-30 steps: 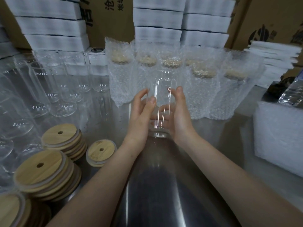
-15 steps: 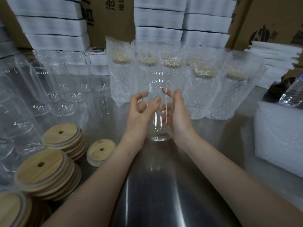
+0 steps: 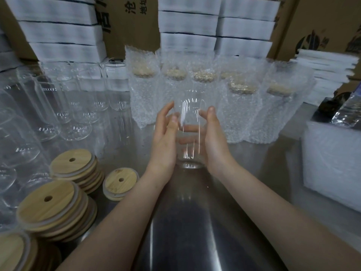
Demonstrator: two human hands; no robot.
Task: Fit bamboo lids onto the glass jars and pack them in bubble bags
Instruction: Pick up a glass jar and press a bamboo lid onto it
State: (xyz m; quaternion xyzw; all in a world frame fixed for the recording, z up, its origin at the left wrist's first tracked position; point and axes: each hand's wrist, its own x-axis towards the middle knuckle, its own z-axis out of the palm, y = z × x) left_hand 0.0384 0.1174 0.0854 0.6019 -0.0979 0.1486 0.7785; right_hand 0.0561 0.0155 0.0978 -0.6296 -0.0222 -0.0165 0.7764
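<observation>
A clear glass jar [image 3: 190,133] without a lid stands upright at the middle of the steel table [image 3: 185,222], between my two hands. My right hand [image 3: 214,139] holds its right side, thumb up along the glass and fingers curled round the back. On the jar's left side, my left hand [image 3: 164,137] touches the glass with fingers nearly straight. Stacks of bamboo lids [image 3: 73,165] with straw holes lie at the left, and a short stack of lids [image 3: 120,181] sits nearest my left wrist. Several lidded jars in bubble bags [image 3: 240,110] stand in a row behind.
Several bare glass jars [image 3: 78,106] crowd the left of the table. A pile of white foam sheets [image 3: 332,163] and a plastic water bottle [image 3: 347,112] are at the right. White foam stacks [image 3: 187,24] and cardboard boxes wall off the back.
The jar stays between my hands at about the same spot. My left hand's fingers have straightened from a curled hold. The right hand keeps its hold.
</observation>
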